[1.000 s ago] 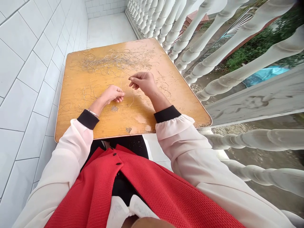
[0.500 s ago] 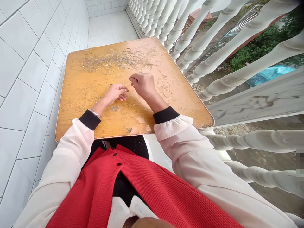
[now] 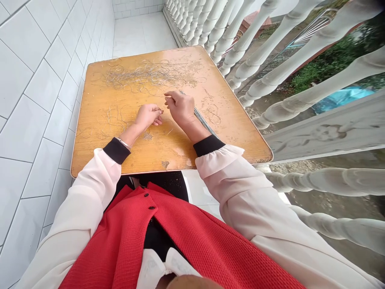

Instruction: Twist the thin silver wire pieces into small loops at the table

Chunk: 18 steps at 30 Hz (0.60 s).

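Note:
My left hand (image 3: 147,116) rests on the wooden table (image 3: 99,152) with its fingers curled and pinched together on something thin that I cannot make out. My right hand (image 3: 179,107) hovers just to its right, fingers closed in a pinch, with a bundle of thin metal wires (image 3: 202,119) running back under its wrist. The two hands almost touch at the fingertips. A tangled heap of thin wire loops (image 3: 144,76) lies at the far side of the table. A few loose loops (image 3: 110,120) lie left of my left hand.
A white tiled wall (image 3: 36,80) runs along the left. A white balustrade (image 3: 270,52) stands close on the right, past the table's edge. More loose loops (image 3: 213,113) lie right of my right hand. My red vest and white sleeves fill the foreground.
My hands have drawn closer together until the fingertips nearly meet. The wire bundle under my right wrist has come into sight. The camera has tilted slightly.

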Motion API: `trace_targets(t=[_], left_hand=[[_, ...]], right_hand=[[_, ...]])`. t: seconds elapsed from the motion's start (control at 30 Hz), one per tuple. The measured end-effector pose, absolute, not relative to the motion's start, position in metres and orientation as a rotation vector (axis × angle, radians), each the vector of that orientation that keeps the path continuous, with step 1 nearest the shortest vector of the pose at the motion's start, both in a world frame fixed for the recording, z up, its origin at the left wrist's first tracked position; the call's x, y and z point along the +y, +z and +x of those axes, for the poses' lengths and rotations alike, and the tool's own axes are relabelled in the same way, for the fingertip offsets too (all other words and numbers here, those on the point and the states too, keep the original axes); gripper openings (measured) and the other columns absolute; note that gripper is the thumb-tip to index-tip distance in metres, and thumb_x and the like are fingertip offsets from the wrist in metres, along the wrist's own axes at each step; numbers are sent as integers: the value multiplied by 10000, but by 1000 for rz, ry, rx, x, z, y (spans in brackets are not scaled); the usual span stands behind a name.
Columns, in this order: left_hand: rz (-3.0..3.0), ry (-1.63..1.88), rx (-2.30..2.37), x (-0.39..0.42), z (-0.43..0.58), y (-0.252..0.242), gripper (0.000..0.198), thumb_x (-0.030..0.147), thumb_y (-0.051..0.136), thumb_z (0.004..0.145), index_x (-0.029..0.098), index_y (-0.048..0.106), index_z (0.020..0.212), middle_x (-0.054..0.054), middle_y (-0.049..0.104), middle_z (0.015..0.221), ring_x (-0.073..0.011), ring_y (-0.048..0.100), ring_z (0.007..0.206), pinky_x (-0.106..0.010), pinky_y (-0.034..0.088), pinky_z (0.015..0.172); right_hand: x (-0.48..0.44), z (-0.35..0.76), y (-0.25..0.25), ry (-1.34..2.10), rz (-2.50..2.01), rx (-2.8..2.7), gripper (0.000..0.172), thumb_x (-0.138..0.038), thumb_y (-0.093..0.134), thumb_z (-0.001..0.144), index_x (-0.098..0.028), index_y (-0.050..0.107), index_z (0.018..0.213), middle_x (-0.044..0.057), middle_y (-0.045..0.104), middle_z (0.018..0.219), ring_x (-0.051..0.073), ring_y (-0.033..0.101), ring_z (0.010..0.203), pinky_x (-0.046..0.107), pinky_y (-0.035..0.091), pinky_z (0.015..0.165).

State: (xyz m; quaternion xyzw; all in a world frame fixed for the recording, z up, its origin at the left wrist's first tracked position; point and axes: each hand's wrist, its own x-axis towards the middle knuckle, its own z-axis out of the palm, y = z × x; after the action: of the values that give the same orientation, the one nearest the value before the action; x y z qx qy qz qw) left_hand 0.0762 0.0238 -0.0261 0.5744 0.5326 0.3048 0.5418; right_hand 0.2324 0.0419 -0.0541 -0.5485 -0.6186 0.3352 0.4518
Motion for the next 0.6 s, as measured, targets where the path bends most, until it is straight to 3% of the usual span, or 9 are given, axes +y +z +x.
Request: trace_targets(t=[0.1,0.3,0.53,0.6], left_hand=[[1336,759,1301,28,75,-32,294,119,593,1027,163,553,739,35,624,583,-70,643,512,-165,442,536],[1267,771,1310,26,75,-31,256,117,596,1034,165,560,785,50,624,615,-51,637,527,-148,452,564],[1271,745,1266,21,74,-31,225,104,578,1035,159,577,817,46,631,642,-56,655,566,-151,471,594],[1274,744,1266,22,73,-33,230,113,588,1035,157,573,809,41,631,645,-60,656,566,-157,469,587]], right_hand=[[43,234,-55,678,-1409,-1443,228,-231,703,906,-224,739,1131,13,772,835,199,745,834,317,578,796],[40,237,-49,940,-1411,-1305,310,-68,665,834,-177,726,1117,18,772,817,124,697,657,260,594,703],[37,231,-46,1011,-1367,-1254,38,-138,738,904,-158,722,932,4,730,706,89,645,555,191,532,574],[37,230,-47,1009,-1370,-1260,47,-158,738,920,-155,721,877,-1,713,665,83,622,524,182,511,543]])
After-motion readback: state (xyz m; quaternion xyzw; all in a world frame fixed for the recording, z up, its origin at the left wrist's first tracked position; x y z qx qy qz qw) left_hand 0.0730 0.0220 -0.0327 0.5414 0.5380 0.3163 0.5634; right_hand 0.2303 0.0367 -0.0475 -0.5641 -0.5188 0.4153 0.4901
